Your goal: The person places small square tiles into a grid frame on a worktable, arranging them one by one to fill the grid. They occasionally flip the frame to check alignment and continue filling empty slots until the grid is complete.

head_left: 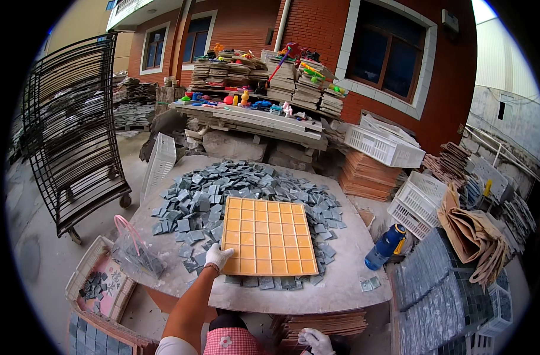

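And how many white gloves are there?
2. One glove is on the left hand, at the left edge of the yellow tray; the other glove is on the right hand, near the picture's bottom.

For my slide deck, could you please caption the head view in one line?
A white-gloved left hand holds the edge of a square yellow gridded tray over loose grey square tiles.

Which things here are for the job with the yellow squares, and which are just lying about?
Looks like part of the job:
yellow grid tray, held by the left hand
loose grey tiles around it
table underneath

Probably just lying about:
blue bottle
colourful toys behind
pink-handled bag
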Tool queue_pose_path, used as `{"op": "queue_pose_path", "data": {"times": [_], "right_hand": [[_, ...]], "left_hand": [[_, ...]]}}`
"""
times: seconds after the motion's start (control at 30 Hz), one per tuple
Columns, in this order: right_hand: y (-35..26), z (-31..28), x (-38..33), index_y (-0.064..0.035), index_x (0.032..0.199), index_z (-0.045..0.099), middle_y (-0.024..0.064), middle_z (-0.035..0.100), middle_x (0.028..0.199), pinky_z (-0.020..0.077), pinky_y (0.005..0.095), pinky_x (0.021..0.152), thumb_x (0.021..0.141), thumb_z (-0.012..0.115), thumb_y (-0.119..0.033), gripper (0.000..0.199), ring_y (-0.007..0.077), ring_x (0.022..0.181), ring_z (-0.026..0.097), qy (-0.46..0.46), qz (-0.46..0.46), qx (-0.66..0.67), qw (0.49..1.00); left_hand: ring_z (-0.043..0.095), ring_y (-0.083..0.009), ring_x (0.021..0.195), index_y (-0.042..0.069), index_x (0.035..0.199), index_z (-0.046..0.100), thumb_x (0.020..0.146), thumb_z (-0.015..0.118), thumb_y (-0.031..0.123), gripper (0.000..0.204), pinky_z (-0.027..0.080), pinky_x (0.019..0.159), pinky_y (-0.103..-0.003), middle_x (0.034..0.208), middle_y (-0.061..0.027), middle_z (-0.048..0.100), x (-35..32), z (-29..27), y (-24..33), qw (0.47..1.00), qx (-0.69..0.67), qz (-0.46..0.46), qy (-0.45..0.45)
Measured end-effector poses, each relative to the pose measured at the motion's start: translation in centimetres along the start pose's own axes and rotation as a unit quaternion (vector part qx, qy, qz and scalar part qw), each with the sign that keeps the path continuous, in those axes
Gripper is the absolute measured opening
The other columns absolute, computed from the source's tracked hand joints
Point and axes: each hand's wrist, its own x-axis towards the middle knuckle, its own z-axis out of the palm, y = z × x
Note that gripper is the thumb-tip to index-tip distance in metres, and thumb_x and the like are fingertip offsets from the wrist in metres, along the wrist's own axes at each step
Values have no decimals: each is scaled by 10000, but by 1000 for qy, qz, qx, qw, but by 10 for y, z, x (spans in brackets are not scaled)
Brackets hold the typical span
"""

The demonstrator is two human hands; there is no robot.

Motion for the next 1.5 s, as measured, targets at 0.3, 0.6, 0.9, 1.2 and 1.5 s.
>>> {"op": "queue_pose_path", "data": {"times": [0.3,0.6,0.9,1.2,1.5], "right_hand": [[65,-60,-48,28,1102,596,132,645,1011,542,283,742,917,538,-96,230,176,853,639,84,-62,-109,988],[49,-55,-38,33,1218,526,78,608,1125,478,309,886,953,515,-248,386,166,1004,576,1,86,195,977],[-23,-15,-69,7,1155,552,52,616,980,473,278,793,907,515,-117,280,136,894,556,-17,68,-106,992],[7,-12,-70,18,1048,553,105,620,904,489,339,710,904,538,-159,228,175,809,560,5,121,-86,989],[-109,-7,26,-26,1134,559,203,643,967,519,419,782,844,649,-277,394,308,871,654,-145,90,-570,804]], "left_hand": [[654,-269,948,-49,1237,492,898,594,149,406,560,813,-389,1131,-154,616,-117,-27,4,843,-484,-105,-210],[614,-157,862,-17,1146,590,868,627,166,335,515,726,-285,1005,-73,653,-312,-79,-98,896,-355,-78,-256],[608,-139,792,-14,1085,620,881,636,243,328,515,657,-300,920,-68,659,-301,-63,-116,931,-230,-174,-223],[609,-150,789,18,1154,601,882,619,298,391,513,663,-290,947,-52,653,-300,-70,-119,911,-218,-250,-246],[619,-362,927,42,1172,546,802,676,421,545,505,810,-429,1045,-180,631,-188,-97,-39,955,278,34,-98]]}}
